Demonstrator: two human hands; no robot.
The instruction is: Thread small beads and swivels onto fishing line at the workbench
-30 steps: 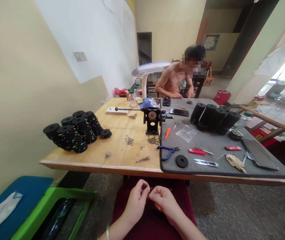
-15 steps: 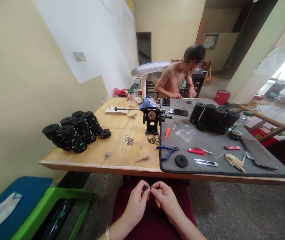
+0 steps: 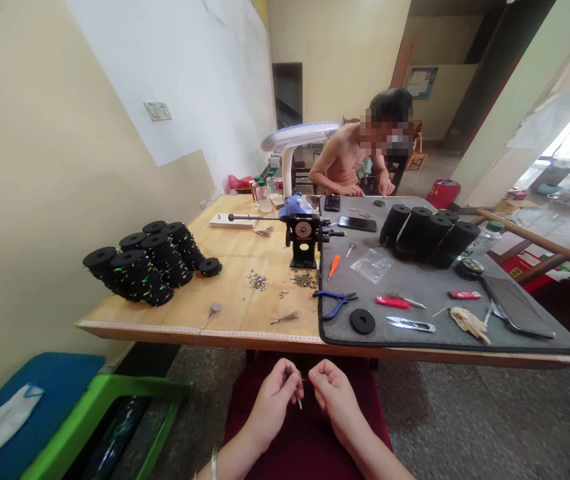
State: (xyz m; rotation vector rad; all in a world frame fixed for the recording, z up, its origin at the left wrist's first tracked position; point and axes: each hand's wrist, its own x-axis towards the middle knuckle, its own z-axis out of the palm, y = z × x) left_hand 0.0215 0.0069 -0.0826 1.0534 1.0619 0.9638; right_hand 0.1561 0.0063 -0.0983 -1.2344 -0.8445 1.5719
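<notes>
Over my lap in front of the table, my left hand (image 3: pixel 275 402) is closed, thumb against the curled fingers. A small thin piece with a pale tip (image 3: pixel 300 403) pokes out below its thumb; its kind is too small to tell. My right hand (image 3: pixel 333 395) is pinched beside it, a short gap to the right. Something fine and dark seems to cross between the fingertips, but I cannot make it out. Nearest on the table edge are a black foam disc (image 3: pixel 363 321), blue-handled pliers (image 3: pixel 335 305) and a small bundle of thin pieces (image 3: pixel 285 318).
Stacked black foam spools (image 3: pixel 137 267) stand left, more black rolls (image 3: pixel 419 230) right. A black hand-cranked winder (image 3: pixel 305 237) and lamp (image 3: pixel 297 137) stand mid-table. Thread snips (image 3: pixel 411 325), a red-handled knife (image 3: pixel 392 303) and phone (image 3: pixel 357 224) lie on the grey mat. A person (image 3: pixel 355 153) sits opposite.
My hands have drawn slightly apart, the right one moving to the right. The pale-tipped piece now shows below my left thumb.
</notes>
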